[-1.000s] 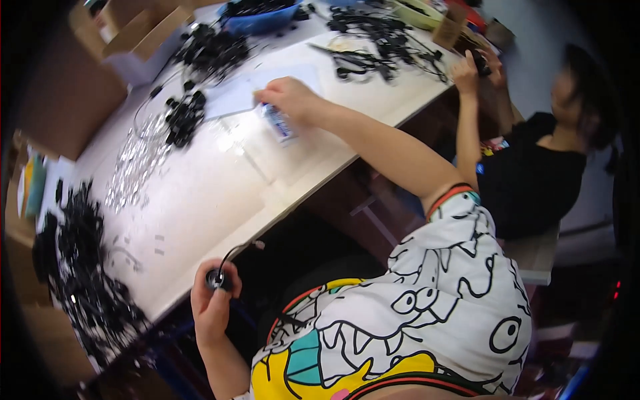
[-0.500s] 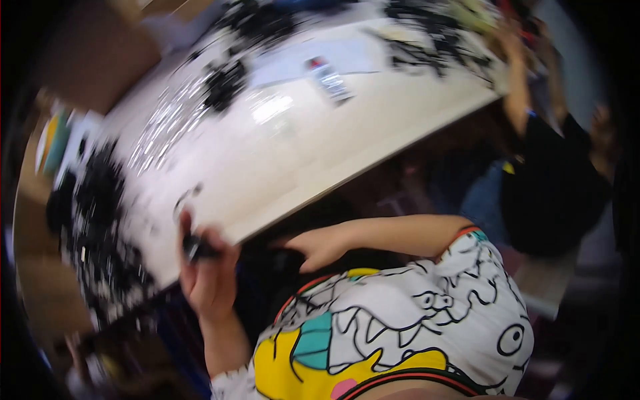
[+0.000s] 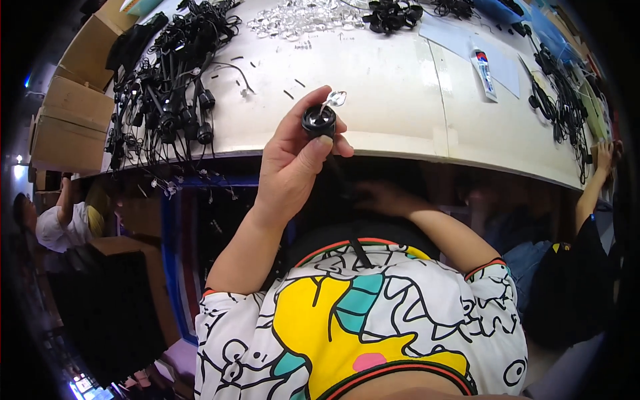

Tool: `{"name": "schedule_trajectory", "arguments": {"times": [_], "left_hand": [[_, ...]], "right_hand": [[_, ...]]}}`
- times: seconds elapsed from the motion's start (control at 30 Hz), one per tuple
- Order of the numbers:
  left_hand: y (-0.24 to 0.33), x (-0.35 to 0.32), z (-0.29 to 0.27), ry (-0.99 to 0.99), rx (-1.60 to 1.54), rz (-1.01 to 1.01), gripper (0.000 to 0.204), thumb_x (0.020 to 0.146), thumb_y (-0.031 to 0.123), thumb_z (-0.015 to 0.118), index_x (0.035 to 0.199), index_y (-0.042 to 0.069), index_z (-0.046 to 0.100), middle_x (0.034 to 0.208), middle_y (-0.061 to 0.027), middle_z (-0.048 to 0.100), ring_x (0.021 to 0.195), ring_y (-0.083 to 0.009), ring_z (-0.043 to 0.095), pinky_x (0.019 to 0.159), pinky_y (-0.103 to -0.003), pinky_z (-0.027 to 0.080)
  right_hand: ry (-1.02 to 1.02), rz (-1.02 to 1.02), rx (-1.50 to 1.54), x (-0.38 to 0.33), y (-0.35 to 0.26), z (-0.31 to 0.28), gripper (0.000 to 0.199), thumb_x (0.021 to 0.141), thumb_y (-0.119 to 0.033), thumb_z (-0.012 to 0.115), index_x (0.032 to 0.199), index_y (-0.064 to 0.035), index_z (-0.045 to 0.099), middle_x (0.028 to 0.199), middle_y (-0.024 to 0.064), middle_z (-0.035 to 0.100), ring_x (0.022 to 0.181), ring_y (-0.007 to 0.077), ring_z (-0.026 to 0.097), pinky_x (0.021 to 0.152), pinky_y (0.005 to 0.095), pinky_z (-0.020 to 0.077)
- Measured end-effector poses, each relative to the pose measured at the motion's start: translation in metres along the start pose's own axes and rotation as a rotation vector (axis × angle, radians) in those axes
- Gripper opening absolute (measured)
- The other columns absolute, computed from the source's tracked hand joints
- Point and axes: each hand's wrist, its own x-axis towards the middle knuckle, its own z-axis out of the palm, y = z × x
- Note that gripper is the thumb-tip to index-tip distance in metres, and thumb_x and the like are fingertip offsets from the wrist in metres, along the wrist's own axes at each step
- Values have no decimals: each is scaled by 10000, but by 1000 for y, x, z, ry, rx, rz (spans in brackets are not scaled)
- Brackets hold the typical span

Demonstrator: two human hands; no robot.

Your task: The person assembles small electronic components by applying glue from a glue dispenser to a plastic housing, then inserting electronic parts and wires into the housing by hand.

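My left hand point(image 3: 287, 163) is raised at the table's near edge, its fingers and thumb closed round a short black cylindrical housing point(image 3: 319, 127). The round open end of the housing faces up, and a shiny interior shows in it. A small clear, leaf-shaped piece point(image 3: 337, 99) sticks out above the rim on a thin pale lead. Below the table edge, my right hand point(image 3: 385, 198) reaches into deep shadow over my lap. Its fingertips are too dark to make out, and so is anything they touch.
On the white table point(image 3: 380, 87) lie a heap of black cables with lamp heads point(image 3: 173, 100), clear plastic pieces point(image 3: 300, 19), black parts point(image 3: 393, 15) and a paste tube point(image 3: 485, 75). Cardboard boxes point(image 3: 73, 123) stand left. Another person's hand point(image 3: 605, 157) rests at the right end.
My view has swung and steadied, so the table now sits level. My left hand, with the black housing in it, appears farther right and higher. The right hand has moved deeper into shadow.
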Motion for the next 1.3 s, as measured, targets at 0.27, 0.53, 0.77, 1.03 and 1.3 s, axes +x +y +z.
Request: {"name": "schedule_trajectory", "arguments": {"times": [0.27,0.53,0.77,1.03,1.3], "left_hand": [[-1,-7,0,38,6,-78,479,783,7,575,1227,15,394,940,-69,551,839,-141,556,798,-247,423],[19,-10,-1,-1,329,-276,486,686,-27,651,1141,-17,480,938,-74,573,822,-102,543,710,-205,453],[22,-11,-16,43,52,-515,314,837,200,473,1032,-46,477,942,-136,546,674,-153,608,625,-234,502],[18,-12,-22,32,90,-571,235,818,168,468,935,-34,495,905,-136,545,614,-161,607,563,-227,508],[14,-12,-25,-1,45,-609,239,771,133,474,936,-37,506,917,-133,548,666,-173,611,607,-247,513]], "right_hand": [[-289,146,-85,11,-26,3,252,771,-256,605,942,-70,595,886,147,600,841,252,582,742,328,450],[14,29,28,13,8,13,190,788,-224,574,917,-95,628,887,103,622,842,200,591,775,307,450],[-3,93,-96,21,29,15,163,797,-231,560,886,-125,644,882,80,627,841,202,592,783,310,446],[31,142,-94,21,31,14,178,788,-272,567,866,-132,645,868,76,626,830,219,594,768,317,452],[112,49,-203,23,41,21,207,785,-286,569,924,-148,636,915,94,617,856,242,588,772,326,454]]}}
